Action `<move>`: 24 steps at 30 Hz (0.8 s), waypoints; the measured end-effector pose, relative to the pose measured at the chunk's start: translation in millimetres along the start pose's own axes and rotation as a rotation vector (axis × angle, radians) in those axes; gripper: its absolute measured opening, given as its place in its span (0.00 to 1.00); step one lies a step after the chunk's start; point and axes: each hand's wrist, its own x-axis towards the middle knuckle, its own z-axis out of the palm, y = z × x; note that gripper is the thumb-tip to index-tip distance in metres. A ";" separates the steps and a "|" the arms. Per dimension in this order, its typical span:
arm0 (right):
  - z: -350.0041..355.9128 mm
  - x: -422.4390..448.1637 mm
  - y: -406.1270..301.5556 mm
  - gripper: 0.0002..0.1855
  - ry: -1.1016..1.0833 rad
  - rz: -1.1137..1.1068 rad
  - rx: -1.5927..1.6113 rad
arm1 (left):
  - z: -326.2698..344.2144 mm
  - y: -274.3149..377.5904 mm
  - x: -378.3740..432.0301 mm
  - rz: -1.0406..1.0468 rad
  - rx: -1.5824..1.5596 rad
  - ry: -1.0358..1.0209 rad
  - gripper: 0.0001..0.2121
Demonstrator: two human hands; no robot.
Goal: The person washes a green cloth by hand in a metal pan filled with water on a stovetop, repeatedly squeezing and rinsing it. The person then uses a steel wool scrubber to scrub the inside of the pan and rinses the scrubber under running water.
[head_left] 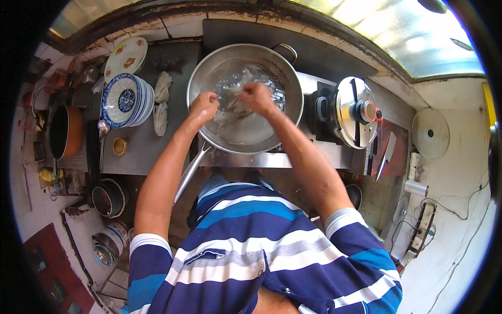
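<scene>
A large steel wok [245, 143] with water in it rests on the stove, its long handle pointing down toward me and a loop handle at the far right. My left hand [204, 106] is at the wok's left side with curled fingers; whether it grips the rim cannot be told. Over the middle of the wok, my right hand [257, 97] is closed on a pale wet cloth [235, 96], partly blurred, that reaches into the water.
Left of the wok are folded grey cloths [161, 104], stacked blue-and-white bowls [127, 100], a floral plate [126, 59], a small yellow cup [119, 146] and a spoon [102, 129]. On the right stand a pressure cooker [355, 112] and a cleaver [387, 153] on a red board [396, 165].
</scene>
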 end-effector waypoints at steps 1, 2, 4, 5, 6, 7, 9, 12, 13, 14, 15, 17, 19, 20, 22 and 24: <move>-19.1 5.0 22.4 0.13 0.133 0.054 -0.090 | 1.8 1.4 2.1 0.017 0.008 -0.005 0.18; -38.6 5.5 31.8 0.12 0.197 0.156 -0.132 | 2.7 -2.6 2.4 0.023 0.017 0.001 0.19; -67.9 6.1 52.3 0.15 0.332 0.172 -0.256 | 4.9 1.3 0.3 0.033 0.023 -0.009 0.18; -71.7 4.9 64.6 0.14 0.505 0.100 -0.341 | 6.7 6.9 0.4 0.039 0.011 -0.014 0.18; -70.1 4.6 54.9 0.14 0.378 0.127 -0.265 | 7.4 7.7 -1.6 0.033 0.002 -0.012 0.18; -67.1 4.5 36.5 0.14 0.254 0.155 -0.187 | 7.5 7.9 -2.4 0.031 -0.004 -0.012 0.18; -51.9 -2.7 -2.2 0.12 -0.065 -0.085 -0.176 | 6.1 4.0 0.3 0.048 0.027 0.003 0.17; -49.8 0.0 -47.0 0.12 -0.169 -0.212 -0.232 | -4.2 3.1 -0.4 0.063 0.030 0.011 0.17; -57.6 5.4 -54.6 0.12 -0.077 -0.207 -0.258 | -8.4 6.9 -1.1 0.069 0.021 0.008 0.17; -73.2 7.9 -60.0 0.11 0.057 -0.297 -0.308 | -11.0 10.4 -3.6 0.067 0.017 0.021 0.16; -91.8 6.9 -73.8 0.10 0.070 -0.249 -0.222 | -15.3 13.7 -4.9 0.073 0.024 0.036 0.16; -123.5 5.4 -105.8 0.10 -0.020 -0.218 -0.154 | -23.3 19.1 -8.0 0.081 0.042 0.071 0.15; -146.4 -0.3 -133.3 0.12 -0.082 -0.207 -0.048 | -29.8 28.3 -4.8 0.146 0.040 0.086 0.15; -155.9 -1.6 -145.0 0.11 -0.122 -0.203 -0.032 | -34.7 32.9 -2.8 0.178 0.041 0.097 0.15; -167.7 0.9 -159.1 0.11 -0.120 -0.235 0.013 | -45.1 49.5 3.8 0.299 0.021 0.065 0.18; -179.3 -2.1 -182.6 0.11 -0.116 -0.248 0.059 | -58.4 74.0 2.0 0.410 0.004 0.055 0.24</move>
